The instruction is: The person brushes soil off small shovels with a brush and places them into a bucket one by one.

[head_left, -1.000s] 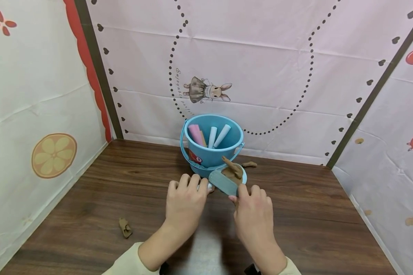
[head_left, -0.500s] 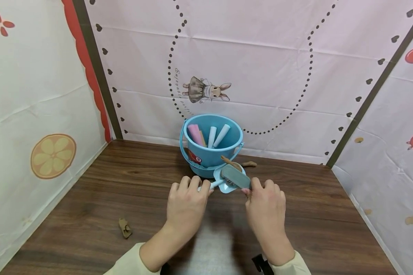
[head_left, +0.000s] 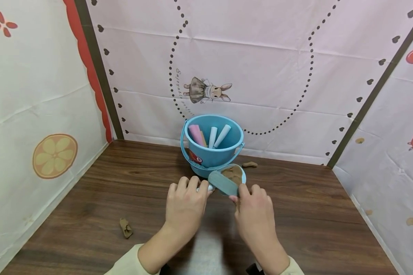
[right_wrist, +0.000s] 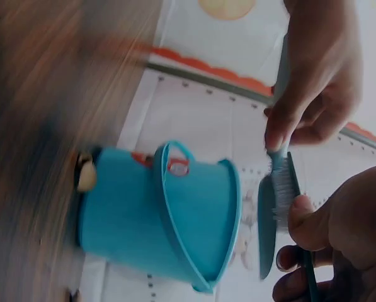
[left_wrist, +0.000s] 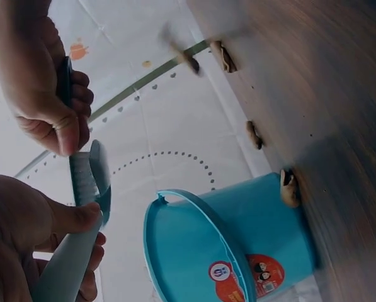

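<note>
My left hand [head_left: 185, 204] grips the pale blue handle of a toy shovel [left_wrist: 99, 170]. My right hand [head_left: 254, 215] grips a grey-blue brush [head_left: 223, 183], its bristles [right_wrist: 283, 189] turned toward the shovel's scoop and right at it. Brown, clay-like stuff [head_left: 233, 173] shows in the scoop beyond the brush in the head view. Both tools are held above the table, just in front of the blue bucket [head_left: 206, 156]. In the left wrist view a blurred brown lump [left_wrist: 184, 58] hangs in the air, apart from both hands.
A pink handle [head_left: 195, 133] and two pale blue ones stick up from the bucket. Brown lumps lie on the table [head_left: 296, 221]: one at the left [head_left: 126, 228], one right of the bucket [head_left: 250, 164]. Printed cloth walls [head_left: 261, 76] enclose three sides.
The brush went right across the scoop, then came back left. A long brown lump lying across the scoop a second ago is off it now. The left hand stays nearly in place.
</note>
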The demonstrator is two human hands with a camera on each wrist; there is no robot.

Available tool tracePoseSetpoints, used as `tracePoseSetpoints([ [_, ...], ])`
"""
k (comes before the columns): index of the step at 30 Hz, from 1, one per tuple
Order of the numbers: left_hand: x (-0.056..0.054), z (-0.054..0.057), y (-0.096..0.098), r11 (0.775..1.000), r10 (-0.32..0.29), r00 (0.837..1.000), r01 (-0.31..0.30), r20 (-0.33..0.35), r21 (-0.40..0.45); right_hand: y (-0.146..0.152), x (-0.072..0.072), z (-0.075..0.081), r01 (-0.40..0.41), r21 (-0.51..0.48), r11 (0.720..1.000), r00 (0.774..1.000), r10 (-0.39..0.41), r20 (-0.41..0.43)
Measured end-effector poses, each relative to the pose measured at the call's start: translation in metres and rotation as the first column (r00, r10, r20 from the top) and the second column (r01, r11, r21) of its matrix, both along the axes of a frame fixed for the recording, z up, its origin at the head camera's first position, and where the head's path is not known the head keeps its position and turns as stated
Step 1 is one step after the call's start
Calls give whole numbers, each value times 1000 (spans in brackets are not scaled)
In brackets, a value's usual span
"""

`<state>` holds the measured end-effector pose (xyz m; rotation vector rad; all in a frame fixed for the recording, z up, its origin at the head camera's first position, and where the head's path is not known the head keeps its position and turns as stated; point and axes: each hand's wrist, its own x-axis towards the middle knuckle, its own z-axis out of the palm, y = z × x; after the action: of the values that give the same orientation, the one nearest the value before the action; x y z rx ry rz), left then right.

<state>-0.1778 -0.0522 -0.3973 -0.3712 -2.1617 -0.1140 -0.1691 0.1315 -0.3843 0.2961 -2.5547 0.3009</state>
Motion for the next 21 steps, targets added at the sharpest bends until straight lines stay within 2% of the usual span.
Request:
tracePoseSetpoints([
  [4, 0, -1, 1, 1000, 0, 1000, 0, -17, 7, 5, -6, -3, 63, -29, 998, 997, -65, -49],
  [9, -2, -3, 2, 1000, -1, 999, 1, -53, 6, 19, -17, -5, 100, -80, 992, 988, -109, -106],
  [13, -2, -3, 2, 1000, 4, 998, -3, -70, 8, 28, -22, -3, 117, -99, 988, 986, -128, -108],
  [17, -4, -4, 0, 1000, -1, 997, 2, -79, 19, 23, -18, -1, 64, -91, 994, 994, -72, -84],
  [21, -5, -4, -2, 1000, 11, 999, -11, -30, 13, 6, -8, -3, 5, 0, 1000, 996, -5, -93],
])
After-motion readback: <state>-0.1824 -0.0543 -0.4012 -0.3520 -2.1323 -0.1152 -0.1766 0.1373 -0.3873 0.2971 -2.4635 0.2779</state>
